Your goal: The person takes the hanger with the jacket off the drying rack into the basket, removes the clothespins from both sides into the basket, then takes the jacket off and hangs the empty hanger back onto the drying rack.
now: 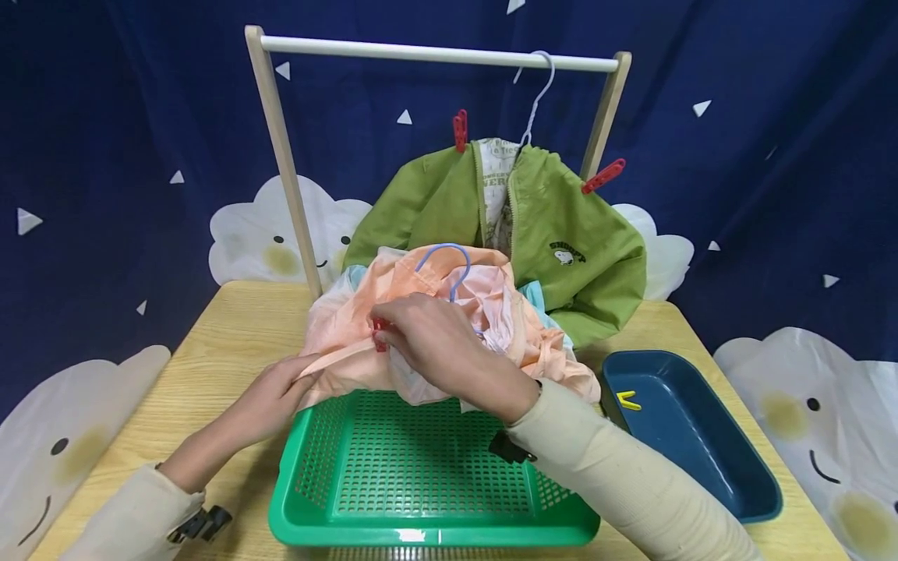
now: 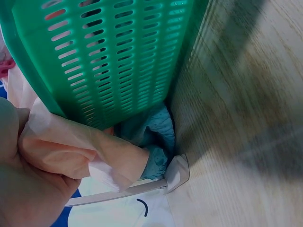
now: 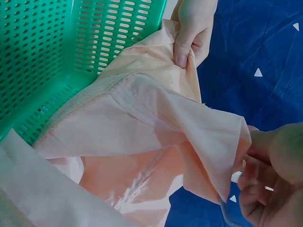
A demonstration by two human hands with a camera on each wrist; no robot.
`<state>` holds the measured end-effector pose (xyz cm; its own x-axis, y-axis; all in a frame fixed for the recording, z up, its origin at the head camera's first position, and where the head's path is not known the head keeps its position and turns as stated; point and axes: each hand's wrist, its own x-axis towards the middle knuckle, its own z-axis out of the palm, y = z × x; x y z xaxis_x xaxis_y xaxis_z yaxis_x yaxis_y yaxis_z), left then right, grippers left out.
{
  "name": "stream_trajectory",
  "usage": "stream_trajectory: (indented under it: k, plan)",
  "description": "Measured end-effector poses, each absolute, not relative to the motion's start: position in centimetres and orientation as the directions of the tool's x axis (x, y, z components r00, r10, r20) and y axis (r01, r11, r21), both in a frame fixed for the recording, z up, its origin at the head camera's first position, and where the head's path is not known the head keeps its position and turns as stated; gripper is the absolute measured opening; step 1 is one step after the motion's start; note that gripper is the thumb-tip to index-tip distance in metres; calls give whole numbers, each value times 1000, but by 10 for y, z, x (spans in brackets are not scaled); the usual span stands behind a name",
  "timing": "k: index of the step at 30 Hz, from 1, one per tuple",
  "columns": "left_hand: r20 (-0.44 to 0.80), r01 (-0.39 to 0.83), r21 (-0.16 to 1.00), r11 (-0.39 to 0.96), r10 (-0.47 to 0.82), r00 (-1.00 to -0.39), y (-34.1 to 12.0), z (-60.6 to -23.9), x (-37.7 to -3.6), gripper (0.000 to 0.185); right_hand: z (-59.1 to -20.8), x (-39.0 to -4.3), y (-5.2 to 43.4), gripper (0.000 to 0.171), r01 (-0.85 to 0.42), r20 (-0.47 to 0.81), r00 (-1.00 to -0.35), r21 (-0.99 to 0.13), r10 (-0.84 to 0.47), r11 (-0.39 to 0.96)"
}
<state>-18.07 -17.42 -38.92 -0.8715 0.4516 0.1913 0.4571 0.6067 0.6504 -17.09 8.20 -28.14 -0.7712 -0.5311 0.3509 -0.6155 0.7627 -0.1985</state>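
A peach jacket-like garment (image 1: 351,323) lies bunched over the back of the green basket (image 1: 295,499), with a blue hanger hook (image 1: 459,251) rising from it. My left hand (image 1: 263,401) pinches the garment's left edge between thumb and fingers; the right wrist view shows this left hand (image 3: 195,35) too. At the garment's upper left, my right hand (image 1: 442,343) pinches a red clothespin (image 1: 380,336) against the cloth. The right wrist view hides the clothespin behind the right hand (image 3: 277,175) and fabric. Whether its tips bite the cloth, I cannot tell.
Behind, a green hooded jacket (image 1: 435,202) hangs by a white hanger (image 1: 540,93) from a rack's white rail (image 1: 393,51). Red clothespins (image 1: 460,131) are on its shoulders. At right, a dark blue tray (image 1: 691,421) holds a yellow clothespin (image 1: 628,400). Light blue cloth (image 2: 156,130) lies behind the basket.
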Motion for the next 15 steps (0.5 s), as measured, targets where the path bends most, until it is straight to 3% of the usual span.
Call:
stream_trajectory:
  k: [15]
  plan:
    - [226,471,645,602,438,-870,-175,-388,-178,32,-282,-169,84,10,-688,485,-690,-209,-537,695]
